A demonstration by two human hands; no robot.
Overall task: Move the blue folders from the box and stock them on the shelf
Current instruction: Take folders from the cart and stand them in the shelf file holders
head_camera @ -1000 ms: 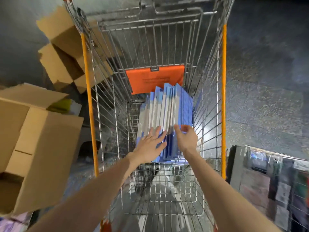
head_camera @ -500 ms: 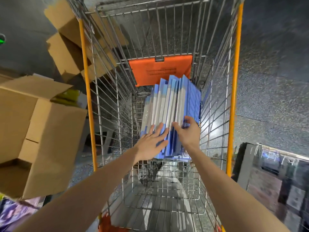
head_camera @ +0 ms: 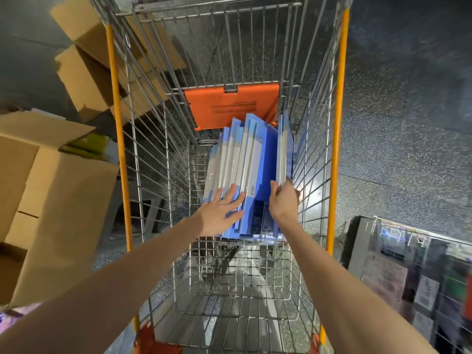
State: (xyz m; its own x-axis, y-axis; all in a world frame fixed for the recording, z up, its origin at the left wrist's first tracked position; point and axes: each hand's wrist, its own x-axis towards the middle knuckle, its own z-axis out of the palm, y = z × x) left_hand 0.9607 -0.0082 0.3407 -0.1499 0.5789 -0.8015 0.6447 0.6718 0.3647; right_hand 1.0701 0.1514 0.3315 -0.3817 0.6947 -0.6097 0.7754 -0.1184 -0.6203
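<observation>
Folders point(head_camera: 242, 169) standing on edge at the far end of the cart point(head_camera: 153, 139). Bracing the rest with the flat, spread left hand point(head_camera: 217, 215); pinching the rightmost folder point(head_camera: 281, 149) in the right hand point(head_camera: 282, 200). Probably best: lifting straight up, clear of the wire side.

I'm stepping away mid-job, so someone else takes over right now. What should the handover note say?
Left hand: open, flat against the blue folders standing in the cart.
Right hand: grip pinches the end folders, parted from the stack toward the cart's right wall.
Done: folders sit in the cart, outside the cardboard box.
Left: lift them out, stock the shelf (not clearly in view).
</observation>
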